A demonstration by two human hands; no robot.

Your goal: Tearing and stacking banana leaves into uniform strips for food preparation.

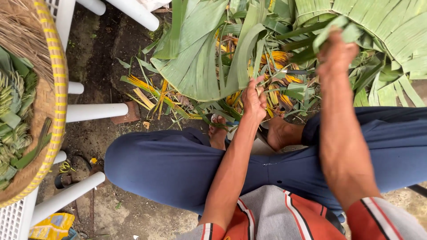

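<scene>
**A:** What do you have on the head view?

**B:** I see the left hand (254,100) low over the heap of leaves, fingers closed around a long green leaf strip (242,58) that rises from the pile of palm leaves (200,62) on the ground. The right hand (336,53) is farther out and higher, its fingers pinched shut on another green strip (331,31) that folds over the knuckles.

**A:** Where do those strips sit relative to the body?

**B:** Straight ahead of the knees, above the bare feet (249,131). The blue trousers (178,164) fill the middle of my view, and the leaf pile spreads across the top, with yellowed scraps (147,89) mixed in along its near edge.

**A:** Anything off to the side?

**B:** On the left, a round woven tray (55,89) with a yellow-stitched rim rests on a white plastic chair (95,111). It holds small woven green leaf pieces (13,115). A yellow wrapper (51,224) lies on the dirt below it.
</scene>
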